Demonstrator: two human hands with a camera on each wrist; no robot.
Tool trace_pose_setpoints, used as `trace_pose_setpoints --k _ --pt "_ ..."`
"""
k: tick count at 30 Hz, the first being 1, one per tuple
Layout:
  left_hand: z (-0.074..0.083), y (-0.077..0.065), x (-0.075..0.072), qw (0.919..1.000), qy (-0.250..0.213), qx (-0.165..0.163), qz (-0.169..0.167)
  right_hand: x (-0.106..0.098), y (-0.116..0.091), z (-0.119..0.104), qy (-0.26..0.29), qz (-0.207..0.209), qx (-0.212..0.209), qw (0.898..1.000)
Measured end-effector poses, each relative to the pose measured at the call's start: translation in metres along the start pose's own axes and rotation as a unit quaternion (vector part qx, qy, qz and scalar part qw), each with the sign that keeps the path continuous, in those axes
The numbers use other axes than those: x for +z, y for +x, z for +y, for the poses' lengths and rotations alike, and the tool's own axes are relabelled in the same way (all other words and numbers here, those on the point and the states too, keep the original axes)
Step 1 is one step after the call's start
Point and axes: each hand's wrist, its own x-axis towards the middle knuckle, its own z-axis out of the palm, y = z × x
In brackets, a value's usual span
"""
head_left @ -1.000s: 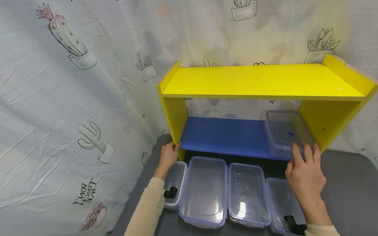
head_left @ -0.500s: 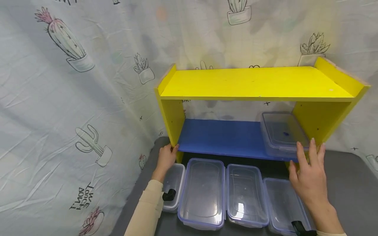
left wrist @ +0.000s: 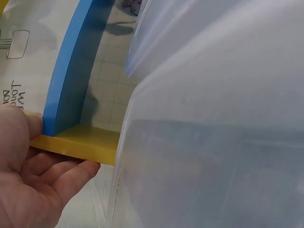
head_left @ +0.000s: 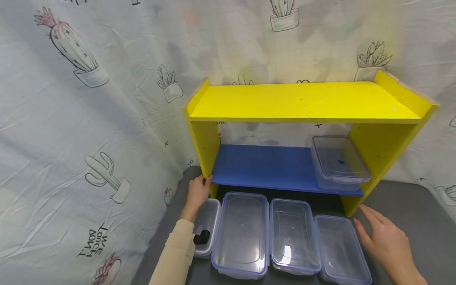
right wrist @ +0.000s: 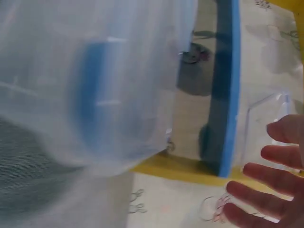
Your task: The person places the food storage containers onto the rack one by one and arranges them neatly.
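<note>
A yellow shelf unit (head_left: 295,103) with a blue lower board (head_left: 265,164) stands by the patterned cloth. My left hand (head_left: 197,194) grips the front edge of its left side panel, thumb on one face and fingers on the other, as the left wrist view shows (left wrist: 42,185). My right hand (head_left: 388,243) is beside the foot of the right side panel, fingers extended and holding nothing; whether a fingertip touches the panel I cannot tell. On the blue board's right end sits a lidded clear plastic food container (head_left: 340,160), with a small blue spot on it.
In front of the shelf, a row of lidded clear containers lies on the dark grey surface (head_left: 409,202): a small one (head_left: 208,215) by my left wrist, a large one (head_left: 242,233), a medium one (head_left: 295,237) and another (head_left: 342,249) near my right hand. Cactus-print cloth (head_left: 107,118) hangs behind.
My right hand has left the container on the blue board and moved down and right to the foot of the right panel. My left hand stays on the left panel. The view has shifted slightly.
</note>
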Motion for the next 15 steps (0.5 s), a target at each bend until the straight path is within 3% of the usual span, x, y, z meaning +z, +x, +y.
trace_pose_setpoints --k 4,8,13,15 --pt "0.0 0.0 0.0 1.0 0.001 0.003 -0.002 0.003 -0.014 0.005 0.001 -0.031 0.039 0.999" --pt "0.0 0.0 0.003 1.0 0.001 0.001 -0.004 0.004 -0.023 0.01 0.001 -0.122 0.105 0.987" --pt "0.0 0.0 0.004 1.0 0.006 -0.003 0.0 0.007 -0.027 0.019 0.001 -0.262 0.157 0.952" --pt "0.0 -0.001 0.003 1.0 0.005 -0.004 0.001 0.009 -0.029 0.023 0.008 -0.314 0.178 0.933"
